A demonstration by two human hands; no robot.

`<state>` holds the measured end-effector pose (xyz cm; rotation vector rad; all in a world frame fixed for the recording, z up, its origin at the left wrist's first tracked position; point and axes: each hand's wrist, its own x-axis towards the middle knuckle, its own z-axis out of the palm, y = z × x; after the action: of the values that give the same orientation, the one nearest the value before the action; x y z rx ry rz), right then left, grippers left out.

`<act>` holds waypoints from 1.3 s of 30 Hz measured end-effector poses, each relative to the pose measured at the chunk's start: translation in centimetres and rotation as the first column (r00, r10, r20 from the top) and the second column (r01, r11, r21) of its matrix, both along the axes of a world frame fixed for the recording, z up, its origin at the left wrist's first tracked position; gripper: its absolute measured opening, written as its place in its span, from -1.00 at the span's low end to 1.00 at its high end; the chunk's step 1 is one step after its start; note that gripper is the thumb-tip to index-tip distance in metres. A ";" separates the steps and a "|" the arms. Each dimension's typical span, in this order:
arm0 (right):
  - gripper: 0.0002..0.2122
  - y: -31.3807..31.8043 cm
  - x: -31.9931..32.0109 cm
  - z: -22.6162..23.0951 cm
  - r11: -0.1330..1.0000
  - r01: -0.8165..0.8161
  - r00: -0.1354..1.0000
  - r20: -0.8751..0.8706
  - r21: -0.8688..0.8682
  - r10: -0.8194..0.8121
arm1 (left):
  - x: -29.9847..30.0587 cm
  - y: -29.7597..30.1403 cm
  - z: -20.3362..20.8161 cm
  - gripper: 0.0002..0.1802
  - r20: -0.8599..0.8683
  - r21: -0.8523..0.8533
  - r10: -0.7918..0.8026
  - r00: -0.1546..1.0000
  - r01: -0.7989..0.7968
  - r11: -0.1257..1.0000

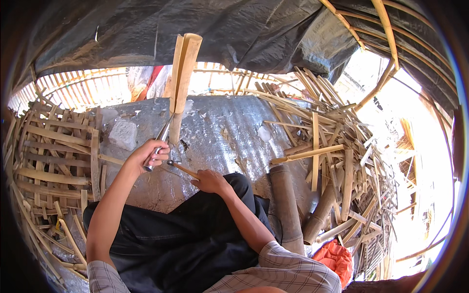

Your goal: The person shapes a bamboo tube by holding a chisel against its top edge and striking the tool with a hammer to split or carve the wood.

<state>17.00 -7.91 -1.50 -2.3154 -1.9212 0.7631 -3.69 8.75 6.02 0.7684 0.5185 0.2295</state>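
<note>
My left hand is closed around the handle of a long metal blade that looks like a knife. Its upper end meets an upright bamboo piece, which is split open lengthwise from the top and still joined lower down. My right hand grips the wooden handle of a hammer. The hammer's small dark head lies low, just right of my left hand and below the bamboo's foot. Whether the head touches anything cannot be made out.
A slatted bamboo rack stands at left. A pale stone block rests on the grey sheet. Heaped bamboo strips, a thick bamboo pole and orange cloth lie at right. Dark tarpaulin hangs ahead.
</note>
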 end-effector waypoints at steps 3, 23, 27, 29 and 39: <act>-0.54 0.0 0.0 0.1 1.000 0.004 1.000 -0.004 -0.006 -0.004 | 0.0 0.1 -0.1 -0.77 -0.006 0.012 -0.011 1.000 0.011 1.000; -0.55 0.1 -0.2 0.4 1.000 0.012 1.000 -0.015 -0.006 -0.012 | 0.1 -0.1 -0.2 -0.82 -0.014 0.015 -0.024 1.000 0.025 1.000; -0.56 -0.1 -0.2 0.3 1.000 0.021 0.999 -0.032 0.023 -0.020 | 0.2 -0.2 -0.2 -0.82 -0.016 0.019 -0.018 1.000 0.018 1.000; -0.57 -0.2 -0.3 0.4 0.999 0.029 0.999 -0.030 0.032 -0.028 | 0.4 -0.4 0.0 -0.81 -0.016 0.031 -0.014 1.000 0.014 0.999; -0.56 -0.2 -0.4 0.6 0.999 0.027 1.000 -0.014 0.032 -0.026 | 0.6 -1.0 0.4 -0.79 -0.056 0.083 0.015 0.998 -0.010 0.996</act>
<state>16.57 -8.09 -0.88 -2.3059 -1.8792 0.7383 -3.11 7.72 6.42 0.8545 0.5700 0.2430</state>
